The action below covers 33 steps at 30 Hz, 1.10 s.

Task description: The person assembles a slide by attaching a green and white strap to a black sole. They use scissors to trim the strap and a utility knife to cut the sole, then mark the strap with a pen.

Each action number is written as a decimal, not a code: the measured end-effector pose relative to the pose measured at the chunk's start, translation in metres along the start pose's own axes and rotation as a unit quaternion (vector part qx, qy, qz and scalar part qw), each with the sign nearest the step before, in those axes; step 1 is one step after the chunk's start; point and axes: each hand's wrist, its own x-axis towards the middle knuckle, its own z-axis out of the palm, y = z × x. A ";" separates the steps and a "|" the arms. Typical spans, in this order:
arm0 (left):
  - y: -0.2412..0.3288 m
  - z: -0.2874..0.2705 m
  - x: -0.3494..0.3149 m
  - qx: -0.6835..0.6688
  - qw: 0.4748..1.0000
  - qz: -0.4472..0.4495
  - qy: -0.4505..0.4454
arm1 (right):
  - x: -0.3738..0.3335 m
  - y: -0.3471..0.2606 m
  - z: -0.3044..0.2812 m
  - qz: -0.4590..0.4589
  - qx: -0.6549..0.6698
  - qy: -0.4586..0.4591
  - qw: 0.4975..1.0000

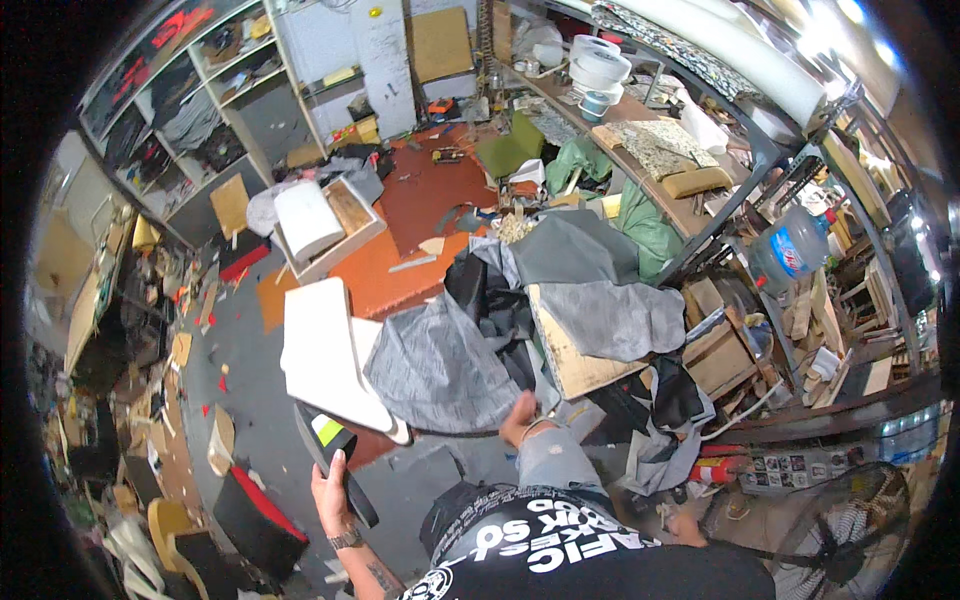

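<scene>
So, quick rundown of the workshop floor from the head view:

Left hand: left hand (333, 488) is low in the frame, watch on the wrist, fingers wrapped around a black tool (335, 462) with a yellow-green patch on its body — gripped tight, held out over the grey floor.

Tool position: it sits just below the bottom edge of the white foam slab (320, 355), near it but I can't tell if they touch.

Right hand: right hand (520, 415) is up by the person's raised knee, at the lower edge of the grey fabric (440, 365). Fingers look curled together, but whether they're actually pinching the cloth — can't tell, too small.

Fabric pile: grey sheets are draped over a wooden board (572, 360), with black material bunched between them.

Behind that: an orange-red sheet (400, 275) lies on the floor, and a shallow wooden tray (345, 225) with a white pad in it sits further back.

Right side: a long workbench (640, 160) loaded with tape rolls and a speckled piece; a big water bottle (790, 250) sits under it.

Bottom right: a floor fan (850, 530).
</scene>
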 end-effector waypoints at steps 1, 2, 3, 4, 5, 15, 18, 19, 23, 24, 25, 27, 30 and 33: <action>0.008 0.017 0.021 0.008 1.000 0.000 -0.010 | -0.004 -0.008 -0.001 -0.003 0.015 -0.024 1.000; 0.014 0.035 0.040 0.017 1.000 0.002 -0.018 | -0.003 -0.026 -0.007 -0.013 0.027 -0.042 0.999; 0.021 0.055 0.061 0.028 0.999 -0.007 -0.031 | 0.000 -0.051 -0.015 -0.029 0.039 -0.054 0.997; 0.031 0.074 0.083 0.041 0.998 -0.016 -0.039 | 0.011 -0.082 -0.028 -0.061 0.042 -0.059 0.995; 0.042 0.096 0.104 0.049 0.998 0.003 -0.031 | 0.026 -0.118 -0.044 -0.099 0.046 -0.058 0.992; 0.220 0.289 0.269 0.115 0.991 0.070 0.014 | 0.129 -0.490 -0.380 -0.462 0.249 -0.003 0.851; 0.255 0.332 0.307 0.098 0.992 0.070 0.035 | 0.127 -0.526 -0.445 -0.416 0.102 -0.003 0.903; 0.264 0.347 0.323 0.074 0.994 0.082 0.020 | 0.131 -0.534 -0.465 -0.406 0.052 0.010 0.913; 0.289 0.405 0.395 0.084 0.995 0.043 0.023 | 0.147 -0.560 -0.523 -0.403 0.080 0.055 0.910; 0.293 0.422 0.415 0.069 0.996 0.053 0.001 | 0.155 -0.572 -0.537 -0.421 0.092 0.043 0.901; 0.298 0.438 0.440 0.108 0.994 0.035 -0.008 | 0.167 -0.584 -0.555 -0.428 0.050 0.026 0.902; 0.308 0.476 0.496 0.121 0.992 0.015 -0.033 | 0.196 -0.618 -0.594 -0.373 0.012 -0.022 0.927; 0.318 0.554 0.587 0.046 0.999 0.018 -0.015 | 0.239 -0.674 -0.672 -0.341 -0.024 -0.025 0.939; 0.348 0.617 0.680 -0.002 0.997 0.004 -0.079 | 0.234 -0.722 -0.771 -0.316 0.000 -0.029 0.948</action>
